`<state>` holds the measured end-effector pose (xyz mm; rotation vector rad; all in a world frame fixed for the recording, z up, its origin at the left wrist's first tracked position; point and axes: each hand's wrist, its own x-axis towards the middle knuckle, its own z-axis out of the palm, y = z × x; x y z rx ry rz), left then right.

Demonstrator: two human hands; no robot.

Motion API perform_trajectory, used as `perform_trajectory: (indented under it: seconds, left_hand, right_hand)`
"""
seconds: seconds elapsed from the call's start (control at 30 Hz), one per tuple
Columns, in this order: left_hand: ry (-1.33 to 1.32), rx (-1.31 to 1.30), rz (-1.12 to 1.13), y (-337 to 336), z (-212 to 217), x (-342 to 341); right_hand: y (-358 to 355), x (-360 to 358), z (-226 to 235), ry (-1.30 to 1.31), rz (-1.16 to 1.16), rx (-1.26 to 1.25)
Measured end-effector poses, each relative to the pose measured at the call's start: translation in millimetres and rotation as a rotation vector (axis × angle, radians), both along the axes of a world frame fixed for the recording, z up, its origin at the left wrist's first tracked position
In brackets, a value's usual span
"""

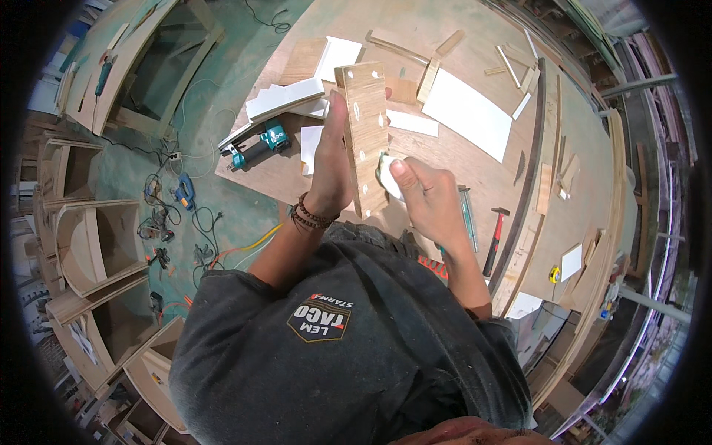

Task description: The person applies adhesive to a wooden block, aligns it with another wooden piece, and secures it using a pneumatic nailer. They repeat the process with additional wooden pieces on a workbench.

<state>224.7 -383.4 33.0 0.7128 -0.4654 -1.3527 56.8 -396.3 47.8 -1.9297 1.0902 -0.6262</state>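
Note:
A long, narrow wooden board stands tilted up in front of my chest, dotted with several white filler-like patches along its face. My left hand grips it from the left side, the palm along its edge and fingertips showing past the far side. Pinched in my right hand is a small whitish flat piece with a greenish edge; its exact kind is unclear. That piece touches the board's right edge near the lower end. My thumb lies on top of it, while the other fingers are partly hidden.
The plywood worktop holds a teal nail gun, white panels, wood strips and a hammer. A yellow tape measure sits further right. On the floor at left are a blue power tool, tangled cords and curved wooden cabinets.

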Motion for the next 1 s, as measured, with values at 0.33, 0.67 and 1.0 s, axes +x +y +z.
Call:
perform_trajectory:
  seconds: [0.33, 0.67, 1.0]
  left_hand:
    - [-0.032, -0.011, 0.134, -6, 1, 14]
    - [-0.270, 0.141, 0.288, -9, -29, 57]
    - [-0.116, 0.291, 0.159, 26, -111, 108]
  right_hand:
    - [28, -19, -16, 0.106, 0.067, 0.084]
    - [-48, -110, -120, 0.556, -0.325, 0.104]
    - [-114, -171, -227, 0.933, -0.472, -0.131]
